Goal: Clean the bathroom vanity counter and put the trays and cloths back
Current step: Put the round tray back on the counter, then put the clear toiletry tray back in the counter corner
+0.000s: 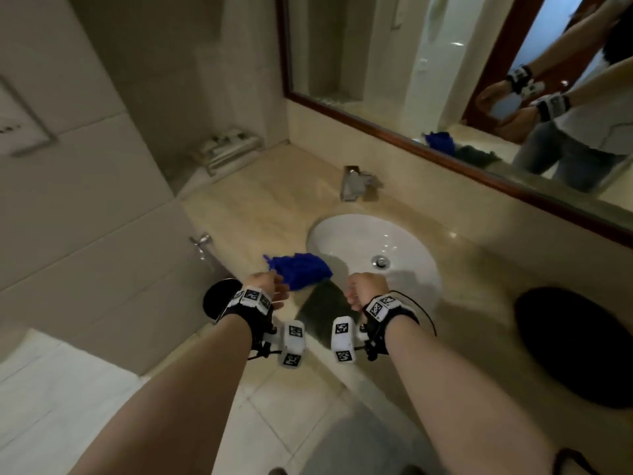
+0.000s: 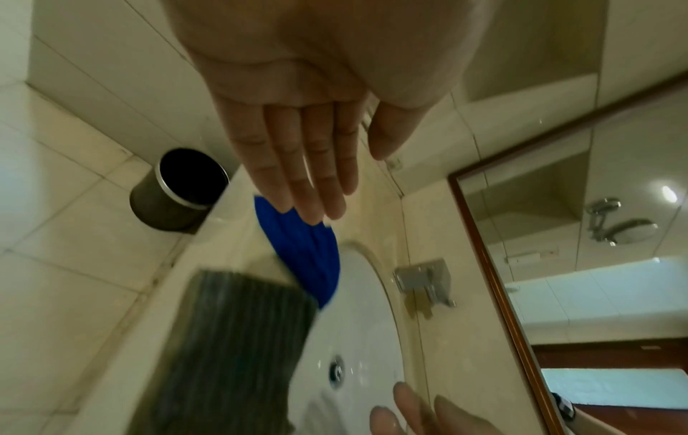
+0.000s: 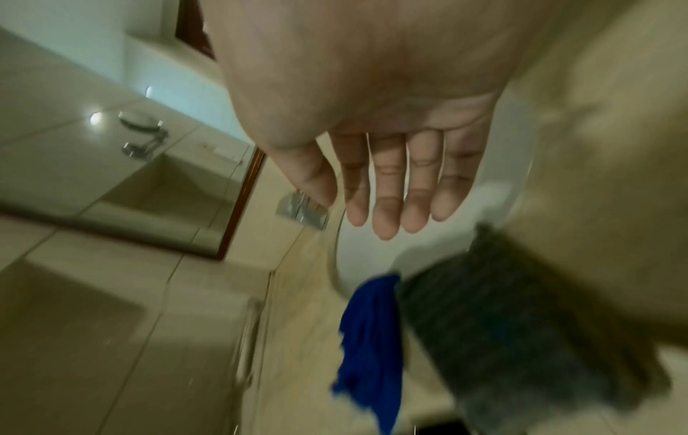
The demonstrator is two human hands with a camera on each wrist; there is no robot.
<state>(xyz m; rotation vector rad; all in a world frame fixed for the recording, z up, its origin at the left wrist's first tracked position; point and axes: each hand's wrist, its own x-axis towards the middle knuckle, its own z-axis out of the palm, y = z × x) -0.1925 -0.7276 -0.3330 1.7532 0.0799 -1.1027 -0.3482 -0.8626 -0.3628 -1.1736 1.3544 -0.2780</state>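
A blue cloth (image 1: 299,270) is seen crumpled on the beige stone table (image 1: 267,204), touching the left rim of the white sink. A dark grey ribbed cloth (image 1: 322,311) is laid flat just in front of it at the table's front edge, its corner overlapping the sink rim. A black oval tray (image 1: 579,344) is set on the table, well right of the sink.
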